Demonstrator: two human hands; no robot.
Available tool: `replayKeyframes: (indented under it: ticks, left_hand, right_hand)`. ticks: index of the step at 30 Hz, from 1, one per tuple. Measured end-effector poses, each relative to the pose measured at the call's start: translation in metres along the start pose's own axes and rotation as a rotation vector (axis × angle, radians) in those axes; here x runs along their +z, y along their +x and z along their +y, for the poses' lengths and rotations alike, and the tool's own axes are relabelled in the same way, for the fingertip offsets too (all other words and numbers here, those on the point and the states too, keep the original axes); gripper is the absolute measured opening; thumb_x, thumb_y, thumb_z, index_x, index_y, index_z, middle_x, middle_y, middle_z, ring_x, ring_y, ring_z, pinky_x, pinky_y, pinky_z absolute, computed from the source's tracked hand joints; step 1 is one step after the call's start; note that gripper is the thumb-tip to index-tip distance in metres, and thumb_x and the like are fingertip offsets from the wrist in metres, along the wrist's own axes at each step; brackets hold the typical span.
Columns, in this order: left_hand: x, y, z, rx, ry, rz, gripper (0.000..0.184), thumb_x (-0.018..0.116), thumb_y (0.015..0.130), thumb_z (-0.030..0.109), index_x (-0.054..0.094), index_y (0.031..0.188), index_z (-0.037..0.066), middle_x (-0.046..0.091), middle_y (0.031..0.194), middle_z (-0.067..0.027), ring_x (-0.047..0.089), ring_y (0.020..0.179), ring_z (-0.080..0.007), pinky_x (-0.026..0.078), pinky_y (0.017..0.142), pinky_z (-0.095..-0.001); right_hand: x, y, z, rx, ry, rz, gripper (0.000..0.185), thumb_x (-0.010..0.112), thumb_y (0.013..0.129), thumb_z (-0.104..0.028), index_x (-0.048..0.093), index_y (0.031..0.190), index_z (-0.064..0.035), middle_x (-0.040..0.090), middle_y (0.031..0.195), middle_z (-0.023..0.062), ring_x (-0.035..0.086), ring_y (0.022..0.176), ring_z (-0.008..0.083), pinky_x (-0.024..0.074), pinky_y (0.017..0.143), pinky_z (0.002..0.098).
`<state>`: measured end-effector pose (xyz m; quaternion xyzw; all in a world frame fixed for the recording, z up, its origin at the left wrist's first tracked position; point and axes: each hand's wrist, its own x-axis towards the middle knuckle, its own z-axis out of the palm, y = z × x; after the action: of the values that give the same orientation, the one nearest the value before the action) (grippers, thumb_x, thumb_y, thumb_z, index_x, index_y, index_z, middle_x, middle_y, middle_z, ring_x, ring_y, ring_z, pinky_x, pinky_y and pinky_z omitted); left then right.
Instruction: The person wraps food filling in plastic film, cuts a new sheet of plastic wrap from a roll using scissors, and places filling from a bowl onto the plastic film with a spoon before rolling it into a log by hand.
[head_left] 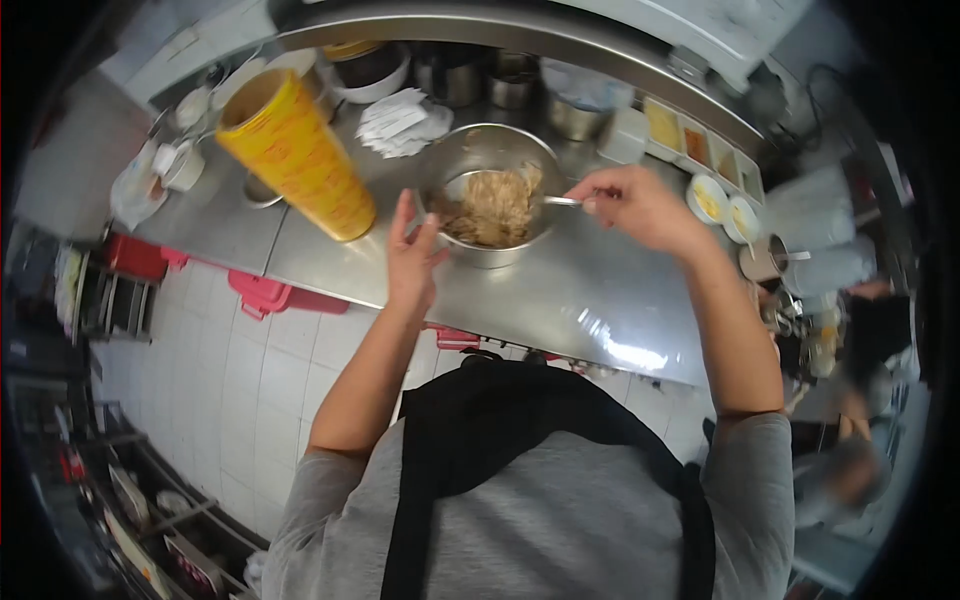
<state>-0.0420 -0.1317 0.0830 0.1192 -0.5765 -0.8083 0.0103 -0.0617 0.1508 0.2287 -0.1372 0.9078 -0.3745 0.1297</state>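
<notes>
A steel mixing bowl [545,155] stands on the steel worktop and holds a lumpy light-brown mixture [498,205]. My right hand [630,205] grips the metal handle of a utensil [562,201] at the bowl's right side. Its far end is buried in the mixture, so its kind is hidden. At the bowl's left rim, my left hand [410,255] is held up with fingers apart and nothing in them. Whether its fingertips touch the rim I cannot tell.
Left of the bowl, a tall yellow roll [295,155] leans on the worktop [590,290]. Behind are white paper slips [405,122] and metal pots [512,78]. Divided containers [700,148] and small bowls [708,198] line the right. Another person [845,470] is blurred at far right.
</notes>
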Motion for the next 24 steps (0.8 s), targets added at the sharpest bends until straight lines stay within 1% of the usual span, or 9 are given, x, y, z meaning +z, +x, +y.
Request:
replayKeyframes:
  ticks: [3,5,9,10,11,12,14,17,24]
  left_hand:
    - [-0.011,0.003,-0.003,0.113,0.054,0.046,0.06,0.061,0.095,0.032,0.036,0.148,0.018,0.035,0.14,-0.0048,0.04,0.126,-0.0205,0.041,0.099,-0.0464]
    - [-0.024,-0.003,-0.016,0.393,0.184,0.052,0.052,0.057,0.097,0.022,0.04,0.144,0.011,0.039,0.137,-0.008,0.045,0.117,-0.0169,0.042,0.094,-0.0347]
    - [-0.026,-0.054,-0.024,0.664,0.57,0.038,0.043,0.058,0.092,0.015,0.049,0.134,0.006,0.045,0.131,-0.0123,0.044,0.121,-0.0243,0.04,0.097,-0.037]
    - [-0.025,-0.064,-0.03,0.724,0.635,-0.004,0.041,0.059,0.09,0.014,0.052,0.131,0.006,0.045,0.131,-0.0131,0.043,0.122,-0.0262,0.04,0.098,-0.0381]
    - [-0.022,-0.072,-0.036,0.784,0.701,-0.044,0.04,0.06,0.089,0.012,0.054,0.127,0.006,0.045,0.13,-0.0138,0.043,0.122,-0.0282,0.04,0.098,-0.0391]
    - [-0.014,-0.079,-0.041,0.833,0.766,-0.107,0.039,0.062,0.086,0.012,0.056,0.125,0.006,0.046,0.129,-0.0141,0.043,0.122,-0.03,0.039,0.099,-0.0404]
    - [0.009,-0.091,-0.051,0.929,0.899,-0.223,0.039,0.066,0.082,0.011,0.06,0.121,0.007,0.047,0.128,-0.0147,0.043,0.121,-0.0337,0.038,0.1,-0.0428]
    - [0.042,-0.09,-0.077,0.902,0.967,-0.363,0.038,0.07,0.08,0.013,0.062,0.116,0.009,0.048,0.127,-0.0135,0.041,0.122,-0.0351,0.037,0.1,-0.0431]
    - [0.073,-0.086,-0.122,0.874,1.082,-0.233,0.036,0.071,0.078,0.015,0.063,0.113,0.01,0.05,0.123,-0.0131,0.042,0.119,-0.0365,0.036,0.1,-0.0459]
  right_hand:
    - [-0.031,-0.068,0.007,0.0,-0.035,0.231,0.022,0.061,0.087,-0.004,0.071,0.106,-0.007,0.063,0.076,0.0033,0.057,0.068,0.0104,0.0463,0.061,0.0284]
    - [-0.027,-0.119,0.022,0.017,-0.051,0.479,0.026,0.062,0.085,0.0,0.071,0.108,-0.0083,0.063,0.078,0.0045,0.057,0.069,0.013,0.047,0.063,0.0295]
    - [0.005,-0.192,0.084,0.045,-0.361,0.735,0.035,0.062,0.081,0.007,0.071,0.111,-0.0112,0.064,0.082,0.0081,0.059,0.07,0.0212,0.0481,0.066,0.0327]
    - [0.028,-0.196,0.112,-0.016,-0.35,0.796,0.039,0.062,0.079,0.007,0.071,0.111,-0.013,0.063,0.084,0.0112,0.059,0.072,0.0274,0.0486,0.066,0.0358]
    - [0.048,-0.198,0.142,-0.097,-0.487,0.818,0.039,0.061,0.079,0.005,0.071,0.111,-0.016,0.062,0.083,0.0101,0.06,0.074,0.0289,0.0489,0.066,0.0377]
    - [0.07,-0.196,0.155,0.02,-0.46,0.759,0.036,0.061,0.08,0.002,0.072,0.108,-0.0178,0.062,0.082,0.0095,0.06,0.074,0.0295,0.0491,0.065,0.0383]
    - [0.091,-0.191,0.169,0.031,-0.394,0.726,0.027,0.061,0.085,-0.002,0.071,0.108,-0.0124,0.063,0.081,0.0112,0.06,0.07,0.0312,0.0484,0.063,0.037]
    - [0.082,-0.191,0.174,0.151,-0.329,0.629,0.025,0.062,0.086,-0.003,0.071,0.107,-0.0114,0.066,0.084,0.0116,0.062,0.073,0.0301,0.0496,0.065,0.0351]
    - [0.055,-0.197,0.2,0.094,-0.197,0.58,0.021,0.06,0.088,-0.01,0.072,0.105,-0.0152,0.068,0.091,0.0148,0.064,0.078,0.0354,0.0501,0.068,0.0408]
